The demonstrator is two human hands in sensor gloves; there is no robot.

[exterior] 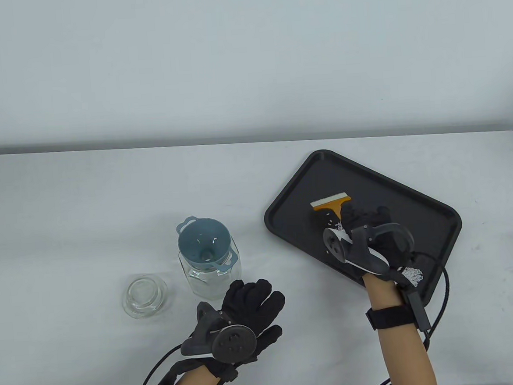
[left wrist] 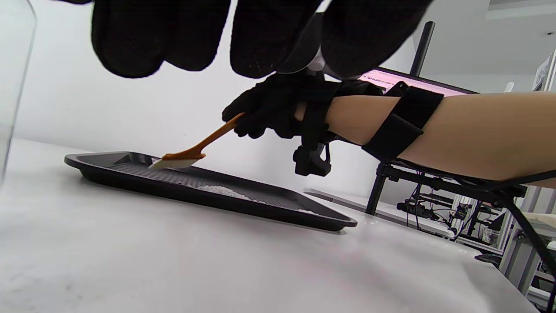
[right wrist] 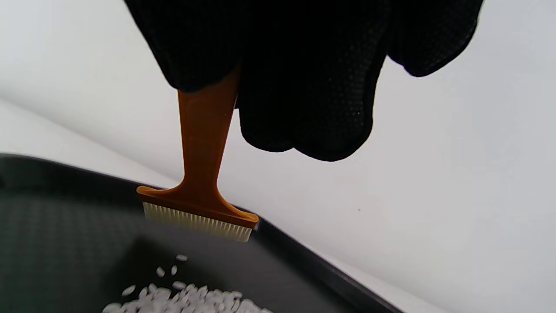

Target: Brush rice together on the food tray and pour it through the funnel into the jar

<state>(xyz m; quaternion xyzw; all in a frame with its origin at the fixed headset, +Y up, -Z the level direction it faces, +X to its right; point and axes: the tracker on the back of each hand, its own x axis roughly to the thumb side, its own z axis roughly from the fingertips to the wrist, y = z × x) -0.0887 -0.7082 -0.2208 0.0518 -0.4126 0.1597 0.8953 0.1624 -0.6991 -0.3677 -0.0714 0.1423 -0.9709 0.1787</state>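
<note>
A black food tray [exterior: 291, 190] lies on the table's right half, also seen edge-on in the left wrist view [left wrist: 208, 201]. My right hand [exterior: 366, 222] grips the handle of an orange brush [exterior: 331, 205] with pale bristles [right wrist: 197, 222] held just above the tray floor. White rice [exterior: 336, 227] lies beside the hand, and more rice [exterior: 412, 274] sits near the tray's near corner. Rice [right wrist: 191, 298] shows below the brush. A glass jar [exterior: 209, 270] with a blue funnel [exterior: 204, 242] on its mouth stands mid-table. My left hand [exterior: 251, 307] rests open on the table near the jar.
A glass lid [exterior: 144, 295] lies on the table left of the jar. Glove cables trail off the table's front edge. In the left wrist view a monitor [left wrist: 404, 80] and stands show beyond the table's far side.
</note>
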